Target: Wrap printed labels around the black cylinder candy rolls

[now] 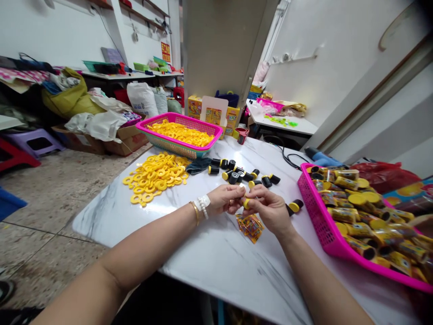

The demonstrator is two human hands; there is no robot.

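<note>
My left hand (pixel 221 199) and my right hand (pixel 271 208) meet over the table, fingers pinched together. Between them shows a small yellow round piece (pixel 246 203), mostly covered by the fingers. The right hand closes around it; whether the left fingertips grip the same piece or something else is hidden. Just below lies a little pile of printed orange wrappers (pixel 251 227). Beyond the hands are scattered several black cylinders with yellow ends (pixel 233 178). Another black-and-yellow cylinder (pixel 295 206) lies by my right wrist.
Loose yellow rings (pixel 157 175) are heaped at the left, before a pink basket (pixel 216 135) of yellow pieces. A dark cloth (pixel 198 165) lies beside them. On the right, a pink basket (pixel 314 221) holds labelled tubes. Printed yellow boxes (pixel 195 107) stand behind the white marbled table (pixel 216 266).
</note>
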